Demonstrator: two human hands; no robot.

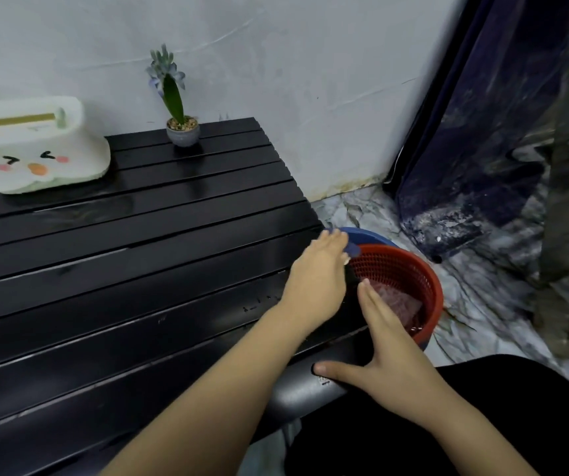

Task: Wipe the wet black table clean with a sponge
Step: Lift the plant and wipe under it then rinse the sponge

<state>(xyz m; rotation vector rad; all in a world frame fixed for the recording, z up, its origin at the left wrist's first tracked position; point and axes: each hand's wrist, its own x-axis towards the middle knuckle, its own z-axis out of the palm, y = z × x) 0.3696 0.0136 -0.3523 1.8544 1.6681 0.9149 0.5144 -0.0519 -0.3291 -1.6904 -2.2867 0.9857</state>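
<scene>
- My left hand point(321, 269) lies palm down at the table's right edge, right of centre in the frame, fingers stretched toward the red basket point(427, 269). A small dark blue edge pokes out past my fingertips; I judge that this is the sponge point(353, 249), but my hand covers nearly all of it.
- Whether the left hand is gripping the sponge or just pressing flat on it, I cannot tell.
- My right hand point(393, 352) is open with nothing in it, thumb spread, resting flat on the table's rounded front corner, lower right of centre.
- The black table point(121, 269) fills the left and centre of the frame. Its slats shine, and a smeared wet patch shows in the upper left part, just below the white tissue box point(32, 146).
- My judgement: the wiping is far from finished. I see damp sheen across most slats, and the stretch by the box and the small potted plant point(181, 128) looks untouched.
- The basket sits in a blue basin point(369, 235) on the floor just beside the table's right end, with what looks like a reddish cloth point(400, 300) lying inside.
- From what shows, the sponge is dark blue and small, reaching over the table's edge toward the basket rim.
</scene>
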